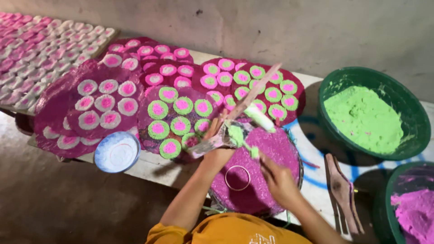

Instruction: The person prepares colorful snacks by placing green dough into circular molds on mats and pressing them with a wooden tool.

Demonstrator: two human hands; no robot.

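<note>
My left hand grips a flat paddle carrying a lump of green powder. A long thin stick slants up from that hand over the decorated discs. My right hand is pinched on a bit of green powder, just below the paddle. Both hands hover over a round tray covered in magenta powder, on which a metal ring lies. Behind it sit magenta discs bearing green-and-pink rounds.
A green bowl of green powder stands at the right, with another bowl of magenta powder below it. Wooden tools lie between them. A small blue-and-white bowl sits left. White-and-pink rounds and trays of pieces fill the far left.
</note>
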